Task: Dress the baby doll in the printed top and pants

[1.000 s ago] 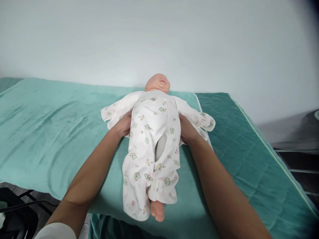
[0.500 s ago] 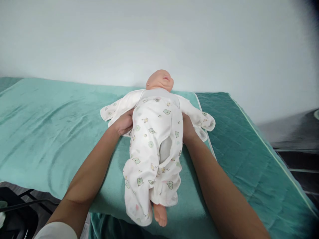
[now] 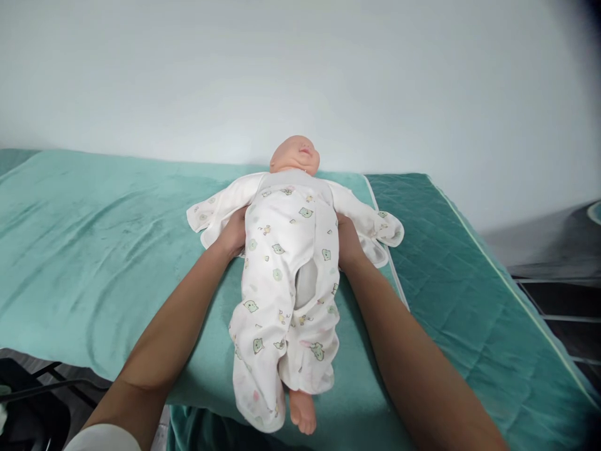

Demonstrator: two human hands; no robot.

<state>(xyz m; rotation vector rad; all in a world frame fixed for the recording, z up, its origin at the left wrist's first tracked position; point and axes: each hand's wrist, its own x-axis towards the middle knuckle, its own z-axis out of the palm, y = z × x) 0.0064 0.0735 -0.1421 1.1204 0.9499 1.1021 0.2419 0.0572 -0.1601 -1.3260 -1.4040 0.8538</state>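
A baby doll (image 3: 295, 153) lies on its back on a teal blanket (image 3: 94, 238), dressed in a white romper (image 3: 282, 263) printed with small green animals. One bare foot (image 3: 303, 410) sticks out at the near end. My left hand (image 3: 233, 233) is tucked against the doll's left side under the sleeve. On the other side my right hand (image 3: 348, 241) presses in the same way. The fingers of both hands are hidden beneath the doll's body, and both hands grip the torso.
The blanket covers a bed that ends at a white wall (image 3: 300, 75). A darker quilted teal cover (image 3: 469, 294) lies to the right. A dark object (image 3: 28, 407) sits on the floor at the lower left.
The doll has been set back down a little and shifted slightly left. My hands stay at its sides.
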